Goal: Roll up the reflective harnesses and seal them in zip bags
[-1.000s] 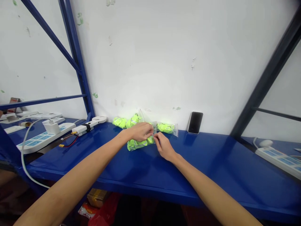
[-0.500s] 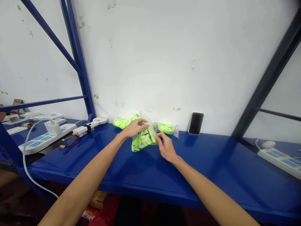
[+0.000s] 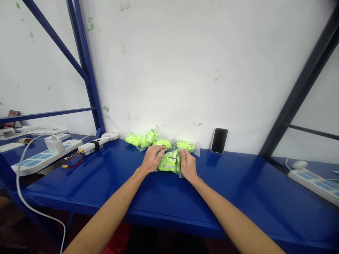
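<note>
A clear plastic bag of folded neon-yellow fabric [image 3: 170,162] lies on the blue shelf [image 3: 185,197] between my two hands. My left hand [image 3: 152,158] grips its left side, fingers curled over the top. My right hand [image 3: 187,163] clasps its right end. Behind it, against the white wall, lie more bags of neon-yellow fabric [image 3: 144,139] and one at the right [image 3: 188,145].
A black phone [image 3: 219,140] leans on the wall to the right. At left are a white handheld fan [image 3: 96,143], a power strip [image 3: 42,157] with a charger [image 3: 53,144] and white cable. Another power strip [image 3: 316,184] lies far right. Blue rack posts [image 3: 86,67] stand left.
The bag was lifted and turned between my hands half a second ago; now it rests on the shelf, nearer me, with both hands pressed on its ends.
</note>
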`<state>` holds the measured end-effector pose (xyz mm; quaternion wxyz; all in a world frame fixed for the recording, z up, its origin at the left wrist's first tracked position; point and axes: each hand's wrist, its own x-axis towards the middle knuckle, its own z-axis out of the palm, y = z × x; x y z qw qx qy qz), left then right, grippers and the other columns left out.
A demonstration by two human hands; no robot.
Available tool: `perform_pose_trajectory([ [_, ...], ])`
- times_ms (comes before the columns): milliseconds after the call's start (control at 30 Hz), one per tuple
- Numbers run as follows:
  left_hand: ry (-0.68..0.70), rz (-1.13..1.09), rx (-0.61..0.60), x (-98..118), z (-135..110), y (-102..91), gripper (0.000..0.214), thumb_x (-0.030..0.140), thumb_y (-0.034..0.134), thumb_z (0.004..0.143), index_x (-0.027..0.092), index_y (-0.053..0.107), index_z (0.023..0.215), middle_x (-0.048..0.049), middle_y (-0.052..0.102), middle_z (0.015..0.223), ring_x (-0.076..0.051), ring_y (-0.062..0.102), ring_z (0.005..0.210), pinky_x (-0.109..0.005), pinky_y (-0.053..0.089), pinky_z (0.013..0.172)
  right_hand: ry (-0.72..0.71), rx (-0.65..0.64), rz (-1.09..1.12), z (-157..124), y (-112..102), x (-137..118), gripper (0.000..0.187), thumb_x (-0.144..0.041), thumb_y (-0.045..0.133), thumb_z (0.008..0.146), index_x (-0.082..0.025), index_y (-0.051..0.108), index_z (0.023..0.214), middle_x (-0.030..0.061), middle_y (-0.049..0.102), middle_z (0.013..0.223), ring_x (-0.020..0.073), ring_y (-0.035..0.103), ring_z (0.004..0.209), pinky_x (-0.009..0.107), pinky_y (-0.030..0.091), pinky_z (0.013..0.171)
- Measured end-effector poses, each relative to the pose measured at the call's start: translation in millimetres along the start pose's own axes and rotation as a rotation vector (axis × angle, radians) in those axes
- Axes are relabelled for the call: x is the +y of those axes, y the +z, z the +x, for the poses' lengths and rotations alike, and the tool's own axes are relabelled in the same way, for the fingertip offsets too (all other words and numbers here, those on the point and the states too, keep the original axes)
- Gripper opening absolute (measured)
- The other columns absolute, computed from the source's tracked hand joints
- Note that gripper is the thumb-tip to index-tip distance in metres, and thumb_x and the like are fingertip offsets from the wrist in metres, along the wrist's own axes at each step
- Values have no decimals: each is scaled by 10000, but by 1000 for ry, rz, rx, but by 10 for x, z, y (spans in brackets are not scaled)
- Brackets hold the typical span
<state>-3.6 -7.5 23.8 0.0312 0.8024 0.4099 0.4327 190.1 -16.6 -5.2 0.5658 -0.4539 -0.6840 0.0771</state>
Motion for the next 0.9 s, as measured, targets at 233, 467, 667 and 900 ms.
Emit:
perform_pose_trajectory([
  [233, -397, -261, 140, -365, -91, 90, 495, 492, 249, 942, 168, 576, 1123, -93, 651, 1000, -204, 604, 929, -295, 498, 726, -20, 139, -202, 69, -122, 189, 337, -402, 272, 986, -224, 479, 788, -3, 467, 610, 174, 442, 546, 284, 297, 573],
  [467, -418, -217, -38, -337, -111, 135, 534, 521, 209, 939, 176, 614, 891, -40, 655, 804, -189, 602, 749, -288, 456, 663, -115, 126, -211, 70, -143, 78, 373, -401, 293, 979, -206, 542, 783, 20, 502, 619, 163, 461, 538, 280, 308, 576],
  [667, -266, -21, -34, -189, -140, 125, 562, 526, 186, 956, 190, 548, 689, -27, 587, 644, -200, 555, 662, -298, 372, 658, -24, 263, -146, 61, -108, 61, 378, -417, 314, 977, -203, 471, 708, -35, 394, 547, 129, 386, 493, 270, 271, 552],
  [900, -351, 43, -62, -214, -152, 157, 639, 498, 110, 967, 192, 590, 676, -39, 584, 609, -201, 571, 656, -298, 372, 668, 62, 172, 46, 103, -95, 45, 395, -451, 330, 969, -203, 392, 668, -33, 415, 597, 133, 422, 564, 264, 299, 570],
])
